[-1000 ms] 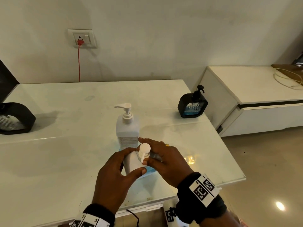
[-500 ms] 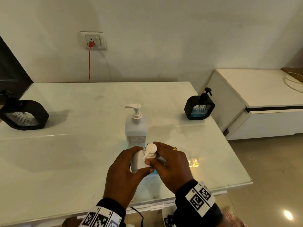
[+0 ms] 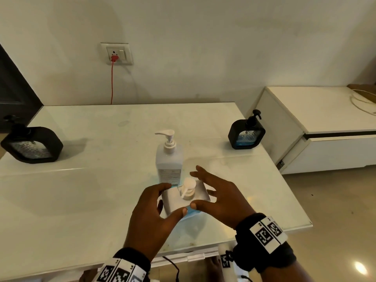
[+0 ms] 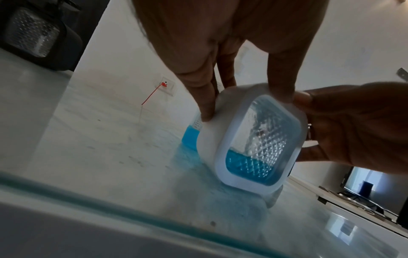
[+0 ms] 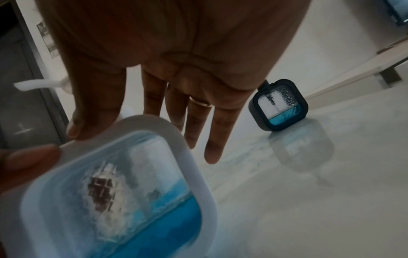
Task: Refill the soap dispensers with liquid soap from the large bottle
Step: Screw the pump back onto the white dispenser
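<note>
The white dispenser stands on the tabletop before the large bottle. The left hand pinches it; the right hand is spread, its thumb seemingly touching.

This looks like a room in a home: a glossy white glass-topped table stands against a plain cream wall with a white switch-and-socket plate, beside a low white cabinet on a polished beige tile floor.
</note>
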Action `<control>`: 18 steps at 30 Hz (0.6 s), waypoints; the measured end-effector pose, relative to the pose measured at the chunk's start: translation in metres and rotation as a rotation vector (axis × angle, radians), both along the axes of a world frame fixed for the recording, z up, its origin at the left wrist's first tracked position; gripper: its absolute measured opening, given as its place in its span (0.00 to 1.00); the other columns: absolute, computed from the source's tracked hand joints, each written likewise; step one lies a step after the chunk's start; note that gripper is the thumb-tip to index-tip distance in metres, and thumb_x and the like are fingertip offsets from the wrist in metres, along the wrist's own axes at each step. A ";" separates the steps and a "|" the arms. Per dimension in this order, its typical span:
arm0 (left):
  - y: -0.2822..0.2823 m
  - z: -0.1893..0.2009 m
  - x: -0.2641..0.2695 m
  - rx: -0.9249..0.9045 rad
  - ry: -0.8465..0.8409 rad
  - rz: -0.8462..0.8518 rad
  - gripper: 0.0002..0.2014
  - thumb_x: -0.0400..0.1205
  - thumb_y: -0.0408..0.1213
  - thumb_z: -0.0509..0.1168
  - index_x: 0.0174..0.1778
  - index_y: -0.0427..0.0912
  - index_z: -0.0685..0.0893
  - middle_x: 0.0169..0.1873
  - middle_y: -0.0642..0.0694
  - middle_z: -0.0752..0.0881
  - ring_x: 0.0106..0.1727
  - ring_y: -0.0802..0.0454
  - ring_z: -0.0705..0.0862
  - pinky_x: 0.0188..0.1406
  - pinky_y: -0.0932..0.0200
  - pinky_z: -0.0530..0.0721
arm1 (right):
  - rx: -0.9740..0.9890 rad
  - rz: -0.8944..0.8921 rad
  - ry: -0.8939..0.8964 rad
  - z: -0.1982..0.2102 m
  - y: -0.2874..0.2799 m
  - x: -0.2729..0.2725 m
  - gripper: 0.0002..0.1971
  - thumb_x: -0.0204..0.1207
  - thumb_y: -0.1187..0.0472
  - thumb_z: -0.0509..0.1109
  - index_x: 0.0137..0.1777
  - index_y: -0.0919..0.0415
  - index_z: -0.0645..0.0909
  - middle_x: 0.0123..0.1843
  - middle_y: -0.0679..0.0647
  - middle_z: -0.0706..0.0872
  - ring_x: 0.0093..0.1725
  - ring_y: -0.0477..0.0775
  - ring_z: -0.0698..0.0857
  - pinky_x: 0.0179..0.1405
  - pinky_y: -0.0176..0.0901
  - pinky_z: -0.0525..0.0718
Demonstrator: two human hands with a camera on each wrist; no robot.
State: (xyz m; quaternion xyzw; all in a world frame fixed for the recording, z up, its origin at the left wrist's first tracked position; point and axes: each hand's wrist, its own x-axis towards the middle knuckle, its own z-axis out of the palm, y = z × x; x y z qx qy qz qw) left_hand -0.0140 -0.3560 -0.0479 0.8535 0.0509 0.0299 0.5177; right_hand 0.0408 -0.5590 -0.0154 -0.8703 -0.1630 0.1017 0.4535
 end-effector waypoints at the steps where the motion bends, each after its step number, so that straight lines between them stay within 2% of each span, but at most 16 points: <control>1: 0.002 0.001 0.000 0.005 0.003 -0.001 0.32 0.73 0.40 0.84 0.68 0.56 0.75 0.68 0.56 0.78 0.71 0.56 0.78 0.66 0.65 0.84 | 0.000 0.009 0.015 -0.001 -0.002 0.001 0.36 0.68 0.52 0.83 0.75 0.34 0.72 0.81 0.32 0.68 0.75 0.37 0.73 0.70 0.40 0.80; 2: 0.004 0.001 0.000 0.010 0.006 -0.002 0.31 0.73 0.40 0.84 0.67 0.56 0.76 0.67 0.56 0.79 0.71 0.56 0.78 0.65 0.64 0.84 | -0.004 0.015 0.027 -0.001 -0.004 0.001 0.36 0.68 0.55 0.83 0.72 0.29 0.72 0.79 0.32 0.71 0.75 0.37 0.74 0.69 0.39 0.81; 4: 0.006 0.001 -0.001 0.012 0.013 0.000 0.31 0.72 0.41 0.84 0.66 0.58 0.76 0.65 0.57 0.78 0.70 0.57 0.79 0.58 0.70 0.83 | -0.019 0.010 0.036 -0.003 -0.006 0.000 0.35 0.70 0.59 0.82 0.65 0.23 0.70 0.72 0.30 0.76 0.71 0.35 0.76 0.66 0.35 0.81; 6: 0.006 0.002 -0.003 0.013 0.016 0.007 0.30 0.73 0.42 0.84 0.65 0.58 0.75 0.63 0.60 0.77 0.68 0.59 0.79 0.52 0.75 0.81 | -0.041 0.001 0.038 -0.004 -0.005 0.001 0.33 0.71 0.61 0.81 0.65 0.26 0.72 0.67 0.29 0.79 0.67 0.35 0.77 0.60 0.27 0.81; 8: 0.004 0.004 -0.004 0.023 0.006 0.007 0.29 0.74 0.42 0.83 0.65 0.59 0.74 0.61 0.61 0.77 0.67 0.58 0.79 0.53 0.74 0.81 | -0.057 -0.005 0.032 -0.006 -0.005 0.002 0.30 0.72 0.60 0.80 0.68 0.33 0.75 0.66 0.32 0.81 0.66 0.36 0.78 0.55 0.24 0.80; 11: -0.002 0.008 -0.005 0.026 -0.001 0.001 0.29 0.76 0.40 0.81 0.67 0.60 0.73 0.65 0.58 0.77 0.70 0.56 0.78 0.60 0.69 0.82 | -0.068 -0.008 0.026 -0.006 -0.010 0.004 0.29 0.72 0.58 0.80 0.69 0.37 0.74 0.65 0.35 0.82 0.66 0.37 0.78 0.55 0.26 0.81; 12: -0.006 0.011 -0.004 0.022 0.001 -0.011 0.30 0.77 0.40 0.81 0.68 0.61 0.72 0.67 0.58 0.76 0.71 0.56 0.77 0.60 0.70 0.82 | -0.074 -0.019 0.023 -0.005 -0.013 0.004 0.29 0.72 0.58 0.80 0.69 0.37 0.74 0.65 0.35 0.81 0.66 0.37 0.78 0.55 0.27 0.82; 15: -0.020 0.018 -0.004 0.011 0.018 -0.054 0.30 0.80 0.42 0.78 0.70 0.65 0.69 0.69 0.61 0.73 0.71 0.59 0.74 0.52 0.83 0.78 | -0.104 -0.082 0.004 -0.002 -0.027 0.004 0.29 0.73 0.59 0.79 0.68 0.37 0.72 0.63 0.34 0.76 0.65 0.37 0.75 0.51 0.24 0.81; 16: -0.026 0.020 -0.004 0.007 0.019 -0.073 0.29 0.80 0.43 0.78 0.69 0.66 0.69 0.71 0.62 0.73 0.72 0.60 0.74 0.54 0.81 0.79 | -0.119 -0.105 -0.010 -0.001 -0.032 0.004 0.29 0.73 0.60 0.79 0.70 0.39 0.72 0.63 0.34 0.75 0.64 0.37 0.74 0.49 0.22 0.80; 18: -0.036 0.025 -0.004 0.005 0.007 -0.123 0.26 0.80 0.44 0.77 0.66 0.68 0.72 0.73 0.62 0.73 0.73 0.61 0.75 0.60 0.70 0.84 | -0.150 -0.150 -0.041 0.001 -0.043 0.007 0.29 0.73 0.61 0.79 0.72 0.44 0.74 0.63 0.36 0.74 0.64 0.38 0.74 0.46 0.18 0.79</control>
